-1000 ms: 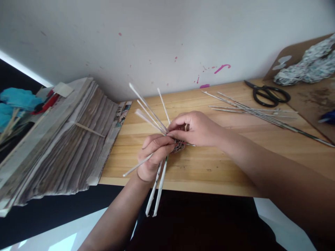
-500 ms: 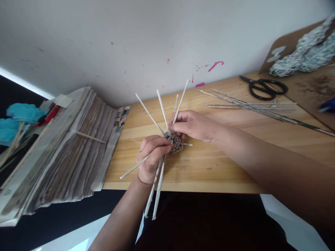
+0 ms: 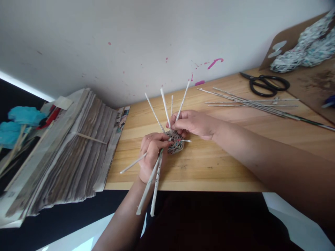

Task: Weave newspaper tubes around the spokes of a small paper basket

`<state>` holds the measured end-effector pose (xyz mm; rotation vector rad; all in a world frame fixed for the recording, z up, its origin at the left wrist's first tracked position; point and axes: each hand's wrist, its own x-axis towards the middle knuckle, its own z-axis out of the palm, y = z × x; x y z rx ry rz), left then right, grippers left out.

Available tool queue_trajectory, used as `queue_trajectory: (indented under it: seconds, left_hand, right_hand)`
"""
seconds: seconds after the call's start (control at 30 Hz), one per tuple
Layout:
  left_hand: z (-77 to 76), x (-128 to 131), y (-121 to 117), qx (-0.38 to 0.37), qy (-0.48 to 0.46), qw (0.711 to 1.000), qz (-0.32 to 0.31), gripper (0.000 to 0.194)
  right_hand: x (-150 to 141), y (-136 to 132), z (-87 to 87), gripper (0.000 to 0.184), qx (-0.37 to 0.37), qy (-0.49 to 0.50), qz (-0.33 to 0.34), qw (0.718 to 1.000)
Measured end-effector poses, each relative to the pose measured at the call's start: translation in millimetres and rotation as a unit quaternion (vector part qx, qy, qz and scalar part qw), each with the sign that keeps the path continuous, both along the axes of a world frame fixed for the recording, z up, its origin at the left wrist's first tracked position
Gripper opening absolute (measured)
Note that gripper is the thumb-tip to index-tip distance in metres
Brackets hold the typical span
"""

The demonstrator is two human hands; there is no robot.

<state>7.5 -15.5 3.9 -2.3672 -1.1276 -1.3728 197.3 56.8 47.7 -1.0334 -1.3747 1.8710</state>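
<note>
A small round piece woven from rolled newspaper (image 3: 177,145) is held just above the wooden table. Several pale paper tubes (image 3: 165,108) stick out from it, some toward the wall and two down past the table's front edge. My left hand (image 3: 153,153) is closed on the left side of the weave, with a tube (image 3: 133,164) poking out behind its fingers. At the upper right rim, my right hand (image 3: 190,123) pinches around the base of a paper tube (image 3: 183,99). The fingertips of both hands partly hide the weave. A thin tube end with red on it points right from the weave.
Loose paper tubes (image 3: 251,104) lie across the table (image 3: 209,160) at the right, near black-handled scissors (image 3: 267,84). A thick bundle of newspapers (image 3: 78,153) stands at the left. Braided paper (image 3: 300,52) leans at the back right beside cardboard (image 3: 311,82).
The woven piece has turned slightly in my hands. Its far tubes have shifted right, and the two near tubes have swung left across my left wrist. Both hands keep their hold.
</note>
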Motion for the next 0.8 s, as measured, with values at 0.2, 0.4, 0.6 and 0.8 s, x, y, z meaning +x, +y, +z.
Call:
queue_trajectory:
  seconds: [0.2, 0.4, 0.6, 0.8]
  left_hand:
    - [-1.6, 2, 1, -0.015, -0.042, 0.999, 0.007, 0.018]
    - [-2.6, -3, 0, -0.014, -0.046, 0.998, -0.027, 0.022]
    - [-7.5, -7, 4, 0.041, -0.034, 0.997, -0.048, 0.021]
    - [-6.4, -7, 3, 0.035, -0.033, 0.998, -0.038, 0.02]
  right_hand:
    - [-4, 1, -5.1, 0.014, -0.016, 0.012, -0.024, 1.0]
    - [-2, -3, -1.4, 0.015, 0.04, -0.02, -0.002, 0.999]
    - [4, -8, 5.2, 0.01, 0.197, -0.04, 0.077, 0.977]
    - [2, -4, 2.6, 0.01, 0.189, -0.083, 0.038, 0.978]
